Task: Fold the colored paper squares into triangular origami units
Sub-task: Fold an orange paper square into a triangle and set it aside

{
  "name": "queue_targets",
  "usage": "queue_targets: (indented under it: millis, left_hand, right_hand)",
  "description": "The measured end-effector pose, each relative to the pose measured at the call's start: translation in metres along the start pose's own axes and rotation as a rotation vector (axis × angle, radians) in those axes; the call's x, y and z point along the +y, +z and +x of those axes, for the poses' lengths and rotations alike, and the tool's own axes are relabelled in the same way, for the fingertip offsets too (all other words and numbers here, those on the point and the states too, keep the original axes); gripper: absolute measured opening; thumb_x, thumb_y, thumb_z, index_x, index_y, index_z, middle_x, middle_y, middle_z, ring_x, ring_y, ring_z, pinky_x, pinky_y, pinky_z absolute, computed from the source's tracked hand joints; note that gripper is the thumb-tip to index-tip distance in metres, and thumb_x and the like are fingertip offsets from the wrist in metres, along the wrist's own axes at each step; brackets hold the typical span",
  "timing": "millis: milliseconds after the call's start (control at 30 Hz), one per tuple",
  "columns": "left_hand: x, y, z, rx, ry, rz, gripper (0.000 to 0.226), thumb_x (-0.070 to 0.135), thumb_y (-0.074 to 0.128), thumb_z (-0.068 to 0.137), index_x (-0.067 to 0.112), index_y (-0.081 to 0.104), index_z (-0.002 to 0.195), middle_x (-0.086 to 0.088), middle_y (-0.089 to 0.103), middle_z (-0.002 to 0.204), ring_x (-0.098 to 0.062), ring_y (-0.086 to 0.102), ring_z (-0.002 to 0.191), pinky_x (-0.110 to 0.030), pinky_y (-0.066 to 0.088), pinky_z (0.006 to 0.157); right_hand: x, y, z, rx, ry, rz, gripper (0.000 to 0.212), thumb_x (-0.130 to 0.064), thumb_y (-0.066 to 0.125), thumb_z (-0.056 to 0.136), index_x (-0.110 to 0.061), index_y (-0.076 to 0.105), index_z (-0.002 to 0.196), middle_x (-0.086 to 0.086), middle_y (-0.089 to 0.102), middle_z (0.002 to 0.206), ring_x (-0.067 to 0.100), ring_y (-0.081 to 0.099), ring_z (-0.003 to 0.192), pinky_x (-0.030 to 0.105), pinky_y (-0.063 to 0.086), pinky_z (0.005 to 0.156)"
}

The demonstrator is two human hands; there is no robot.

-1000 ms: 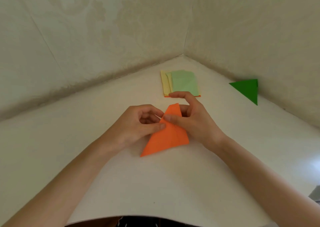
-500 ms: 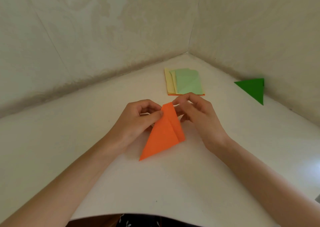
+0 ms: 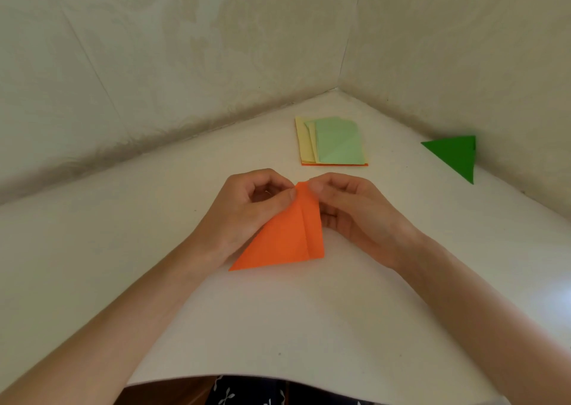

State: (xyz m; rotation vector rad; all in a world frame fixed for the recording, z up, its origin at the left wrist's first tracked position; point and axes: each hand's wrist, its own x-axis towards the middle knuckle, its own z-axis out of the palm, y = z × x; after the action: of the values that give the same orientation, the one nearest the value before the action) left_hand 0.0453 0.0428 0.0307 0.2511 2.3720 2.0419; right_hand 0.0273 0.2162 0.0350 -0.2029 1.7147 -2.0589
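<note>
At orange paper (image 3: pixel 284 237) tip, left hand (image 3: pixel 247 213), right hand (image 3: pixel 355 216) now both pinching

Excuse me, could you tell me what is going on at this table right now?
A person is folding origami at a white table set in a corner. Both the left hand and the right hand pinch the top tip of an orange paper, already folded to a triangle with a narrow flap along its right side. A stack of paper squares, light green on top, lies beyond the hands. One finished green triangle lies by the right wall.
</note>
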Motion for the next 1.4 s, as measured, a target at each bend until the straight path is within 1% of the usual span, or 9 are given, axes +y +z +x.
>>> queue_targets:
  millis: [67, 100, 233, 367, 567, 867, 1100, 1300, 1400]
  left_hand:
    - [0.001, -0.001, 0.0, 0.016, 0.006, -0.016, 0.013, 0.009, 0.064, 0.086, 0.016, 0.068, 0.076, 0.013, 0.062, 0.068, 0.001, 0.055, 0.065, -0.01, 0.042, 0.06]
    - [0.001, -0.001, 0.0, 0.02, 0.008, -0.021, 0.013, 0.009, 0.064, 0.086, 0.016, 0.067, 0.076, 0.013, 0.062, 0.068, 0.002, 0.055, 0.065, -0.01, 0.041, 0.06]
    - [0.001, 0.001, 0.0, -0.004, 0.021, -0.002, 0.012, 0.009, 0.064, 0.086, 0.016, 0.067, 0.077, 0.013, 0.063, 0.069, 0.001, 0.056, 0.066, -0.01, 0.042, 0.061]
    - [0.002, 0.002, -0.001, -0.014, 0.043, 0.014, 0.014, 0.009, 0.064, 0.086, 0.018, 0.067, 0.076, 0.014, 0.063, 0.069, 0.002, 0.056, 0.066, -0.01, 0.042, 0.062]
    - [0.001, 0.001, -0.001, -0.013, 0.048, 0.019, 0.011, 0.009, 0.065, 0.086, 0.015, 0.068, 0.078, 0.012, 0.063, 0.07, 0.0, 0.057, 0.067, -0.013, 0.044, 0.063]
    - [0.002, -0.001, -0.001, -0.008, 0.037, 0.084, 0.013, 0.015, 0.065, 0.087, 0.023, 0.068, 0.077, 0.013, 0.066, 0.071, 0.0, 0.057, 0.067, -0.01, 0.043, 0.062]
    - [0.001, -0.001, -0.001, -0.009, 0.015, 0.092, 0.012, 0.016, 0.064, 0.087, 0.022, 0.069, 0.078, 0.012, 0.066, 0.073, 0.001, 0.057, 0.068, -0.01, 0.042, 0.062]
    - [0.001, -0.001, 0.0, -0.01, 0.01, 0.108, 0.011, 0.017, 0.064, 0.088, 0.022, 0.068, 0.079, 0.016, 0.065, 0.07, 0.004, 0.057, 0.066, -0.008, 0.041, 0.061]
    - [0.0, 0.0, -0.001, -0.007, 0.003, 0.046, 0.008, 0.021, 0.065, 0.086, 0.02, 0.069, 0.079, 0.013, 0.065, 0.072, 0.0, 0.058, 0.067, -0.011, 0.043, 0.06]
  right_hand:
    - [-0.004, -0.004, 0.002, 0.019, 0.077, 0.115, 0.046, -0.05, 0.046, 0.084, -0.008, 0.065, 0.089, 0.009, 0.067, 0.084, 0.019, 0.062, 0.074, 0.029, 0.049, 0.069]
    - [-0.005, -0.006, 0.002, 0.027, 0.097, 0.147, 0.049, -0.051, 0.042, 0.087, -0.008, 0.064, 0.091, 0.01, 0.067, 0.085, 0.02, 0.063, 0.075, 0.03, 0.049, 0.069]
    - [-0.003, -0.004, 0.001, -0.016, 0.093, 0.08, 0.028, -0.032, 0.052, 0.089, -0.006, 0.062, 0.093, 0.011, 0.067, 0.087, 0.019, 0.062, 0.079, 0.028, 0.053, 0.073]
    - [-0.006, -0.005, 0.0, -0.03, 0.16, 0.156, 0.03, -0.033, 0.046, 0.094, -0.011, 0.065, 0.086, 0.009, 0.067, 0.086, 0.019, 0.063, 0.079, 0.029, 0.053, 0.074]
    - [-0.002, -0.004, 0.0, -0.078, 0.133, 0.08, 0.017, -0.021, 0.06, 0.082, -0.008, 0.064, 0.093, 0.006, 0.068, 0.086, 0.017, 0.064, 0.082, 0.031, 0.054, 0.081]
    - [0.002, -0.001, -0.001, 0.001, 0.028, 0.005, 0.02, -0.015, 0.064, 0.077, 0.0, 0.063, 0.088, 0.01, 0.066, 0.082, 0.017, 0.063, 0.074, 0.026, 0.055, 0.071]
    - [0.002, 0.0, -0.001, 0.062, -0.024, -0.025, 0.01, -0.008, 0.064, 0.079, 0.0, 0.064, 0.084, 0.01, 0.067, 0.078, 0.015, 0.063, 0.07, 0.022, 0.054, 0.065]
    - [0.0, 0.002, -0.002, 0.121, -0.071, -0.176, 0.003, -0.001, 0.067, 0.08, -0.003, 0.066, 0.082, 0.01, 0.068, 0.076, 0.015, 0.063, 0.069, 0.02, 0.052, 0.062]
    - [-0.001, 0.004, -0.003, 0.122, -0.113, -0.285, 0.006, 0.0, 0.067, 0.081, -0.006, 0.066, 0.081, 0.006, 0.067, 0.072, 0.013, 0.063, 0.066, 0.021, 0.053, 0.064]
